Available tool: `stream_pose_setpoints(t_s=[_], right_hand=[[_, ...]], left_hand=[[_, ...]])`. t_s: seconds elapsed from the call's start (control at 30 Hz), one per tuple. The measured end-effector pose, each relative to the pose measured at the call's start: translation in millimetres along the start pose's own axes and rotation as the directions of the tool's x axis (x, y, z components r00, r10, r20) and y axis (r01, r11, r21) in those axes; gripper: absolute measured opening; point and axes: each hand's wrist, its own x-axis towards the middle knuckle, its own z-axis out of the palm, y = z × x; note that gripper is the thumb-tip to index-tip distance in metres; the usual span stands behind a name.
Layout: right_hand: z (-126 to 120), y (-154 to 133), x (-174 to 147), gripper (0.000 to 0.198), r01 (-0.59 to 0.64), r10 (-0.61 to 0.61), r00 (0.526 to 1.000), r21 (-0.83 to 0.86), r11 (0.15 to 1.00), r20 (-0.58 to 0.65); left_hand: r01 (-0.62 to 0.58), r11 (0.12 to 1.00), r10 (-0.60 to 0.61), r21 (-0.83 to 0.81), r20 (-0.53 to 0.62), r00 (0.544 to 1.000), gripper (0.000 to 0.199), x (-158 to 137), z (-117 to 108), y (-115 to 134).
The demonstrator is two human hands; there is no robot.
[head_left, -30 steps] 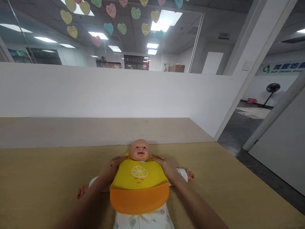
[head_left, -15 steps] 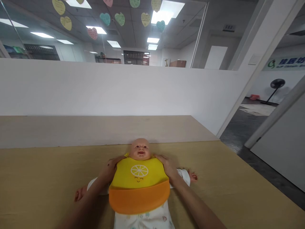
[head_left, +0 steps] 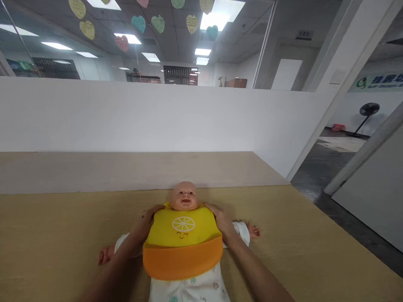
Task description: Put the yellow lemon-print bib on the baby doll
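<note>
the left hand [head_left: 145, 221] lies on the upper left corner of the yellow bib [head_left: 182, 235], fingers curled over its edge by the doll's [head_left: 184, 196] neck; the right hand [head_left: 222, 218] does the same at the upper right corner. both seem to grip the bib's neck straps, though the fingertips go under the doll's shoulders and i cannot tell how tightly they close. the bib lies flat on the doll's chest, its orange catch pocket [head_left: 183, 262] toward the person, and the doll lies on its back on the wooden table [head_left: 47, 235], head pointing away. judging by this, the step in hand is working the straps behind the neck; the next move likely calls for lifting the head a little so the strap ends can meet. there is open tabletop on both sides and beyond the head, up to a paler ledge [head_left: 94, 172] below the white wall [head_left: 126, 117]. the table's right edge [head_left: 340, 239] drops to the floor, well apart from the hands.
</note>
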Motion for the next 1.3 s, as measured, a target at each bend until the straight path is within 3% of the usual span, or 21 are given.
stream_pose_setpoints(t_s=[0.23, 0.33, 0.4, 0.47, 0.6, 0.8, 0.97, 1.07, 1.13, 1.3], right_hand=[[-2.8, -0.9, -6.1, 0.052, 0.009, -0.007, 0.999, 0.062, 0.998, -0.042], [-6.8, -5.5, -12.3, 0.054, 0.024, -0.02, 0.999, 0.084, 0.996, -0.049], [-10.2, -9.8, -20.6, 0.054, 0.031, -0.027, 0.998, 0.064, 0.997, -0.057], [-13.3, -13.5, -32.4, 0.053, 0.027, -0.027, 0.997, -0.005, 1.0, -0.073], [-19.0, -16.5, -62.1, 0.046, 0.051, -0.083, 0.988, -0.239, 0.97, -0.127], [-35.3, -11.9, -90.9, 0.029, 0.065, -0.141, 0.986, -0.579, 0.813, -0.087], [-38.9, -5.8, -88.1, 0.027, 0.066, -0.143, 0.987, -0.639, 0.766, -0.07], [-35.6, -4.5, -86.7, 0.026, 0.053, -0.157, 0.982, -0.652, 0.756, -0.102], [-34.0, -4.5, -88.1, 0.026, 0.071, -0.181, 0.978, -0.655, 0.752, -0.103], [-32.0, -9.8, -90.6, 0.025, 0.083, -0.231, 0.961, -0.638, 0.765, -0.151]], left_hand=[[-0.021, 0.994, 0.025, 0.105, -0.038, 0.999, 0.052, -14.4, -7.6, 19.8], [-0.146, 0.946, 0.181, 0.288, -0.1, 0.978, 0.045, -29.5, -14.1, 26.8], [-0.254, 0.879, 0.33, 0.403, -0.132, 0.935, 0.038, -44.5, -17.2, 27.2], [-0.311, 0.806, 0.443, 0.504, -0.163, 0.882, 0.033, -63.3, -18.9, 24.5], [-0.286, 0.685, 0.553, 0.67, -0.222, 0.803, 0.027, -101.7, -19.6, 13.6], [-0.284, 0.541, 0.616, 0.791, -0.143, 0.775, 0.032, -114.3, -26.1, -13.1], [-0.308, 0.551, 0.517, 0.776, -0.027, 0.856, 0.045, -95.7, -37.9, -22.9], [-0.282, 0.539, 0.492, 0.794, -0.025, 0.87, 0.043, -90.0, -39.9, -22.5], [-0.27, 0.532, 0.533, 0.802, -0.07, 0.843, 0.036, -89.8, -38.2, -22.5], [-0.317, 0.589, 0.655, 0.743, -0.21, 0.726, 0.026, -99.5, -31.5, -16.4]])
